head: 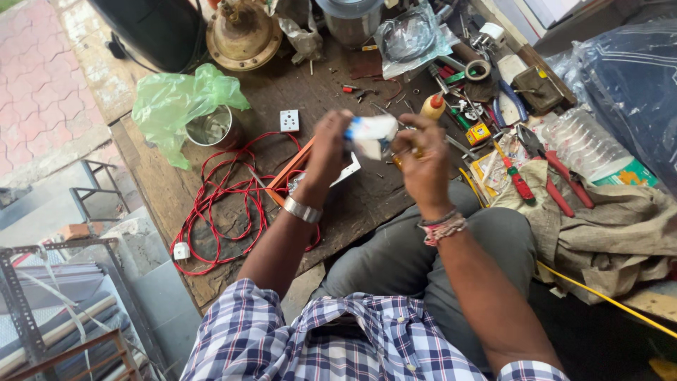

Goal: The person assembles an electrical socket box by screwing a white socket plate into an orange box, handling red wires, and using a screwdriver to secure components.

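Small white and blue object [371,134] held up above the wooden workbench [352,197], gripped at one end by left hand [331,144] and at the other by right hand [423,159], both clenched on it. Lay beneath: red wire [218,204] coiled, white socket [289,121]. Stood left: metal cup [211,128] under green plastic bag [176,102]. Scattered right: red pliers [564,180].

**Checked shirt, grey trousers, 2 dressed wrists**

The person wears a short-sleeved shirt [338,339] checked in blue, white and dark navy, and grey trousers [423,254]. On the left wrist sits 1 broad silver metal bangle [302,209]. The right wrist carries a bundle of thread bands [442,227] in pink, red and pale tones.
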